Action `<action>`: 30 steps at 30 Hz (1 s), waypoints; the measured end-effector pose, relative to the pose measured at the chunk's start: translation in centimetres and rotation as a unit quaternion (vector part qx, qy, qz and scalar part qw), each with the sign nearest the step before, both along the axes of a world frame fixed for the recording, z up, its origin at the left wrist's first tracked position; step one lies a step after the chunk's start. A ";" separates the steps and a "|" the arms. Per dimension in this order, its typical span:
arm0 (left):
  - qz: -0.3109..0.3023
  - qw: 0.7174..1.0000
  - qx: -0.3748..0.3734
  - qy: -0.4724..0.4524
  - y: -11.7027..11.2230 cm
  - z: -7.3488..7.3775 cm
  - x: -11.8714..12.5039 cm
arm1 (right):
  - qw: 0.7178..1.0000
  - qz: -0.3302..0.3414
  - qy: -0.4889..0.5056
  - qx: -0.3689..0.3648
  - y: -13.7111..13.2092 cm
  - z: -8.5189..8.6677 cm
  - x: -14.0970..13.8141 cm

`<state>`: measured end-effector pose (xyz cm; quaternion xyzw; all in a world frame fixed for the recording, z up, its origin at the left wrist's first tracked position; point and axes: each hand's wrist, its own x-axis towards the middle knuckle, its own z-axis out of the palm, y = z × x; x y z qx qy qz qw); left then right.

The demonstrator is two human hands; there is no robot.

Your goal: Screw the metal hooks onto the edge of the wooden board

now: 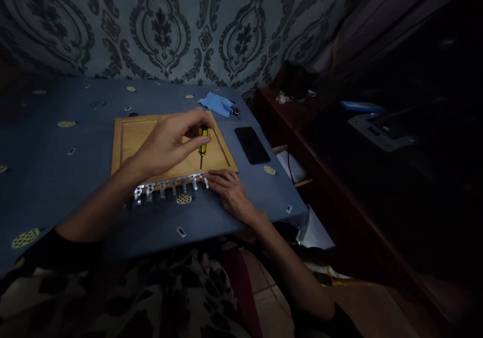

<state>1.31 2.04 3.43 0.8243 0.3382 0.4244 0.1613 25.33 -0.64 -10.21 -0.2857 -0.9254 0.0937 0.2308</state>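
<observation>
My left hand [169,142] reaches over a wooden tray [128,137] and pinches the black-and-yellow handle of a screwdriver [203,144], whose shaft points down toward the tray's near edge. My right hand [228,189] lies flat on the blue tablecloth, fingers pressed on the right end of a metal hook rail [169,186]. The rail with several shiny hooks runs along the tray's near edge.
A black phone [252,145] lies right of the tray, with a blue cloth [217,103] behind it by the patterned wall. The table's right edge [287,187] drops to a dark wooden cabinet [302,142] and clutter. Small tags dot the tablecloth.
</observation>
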 end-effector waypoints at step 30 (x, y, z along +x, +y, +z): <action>-0.028 0.999 -0.012 0.030 -0.6 -0.7 1.1 | 0.999 0.002 0.024 0.032 0.0 -0.2 -0.2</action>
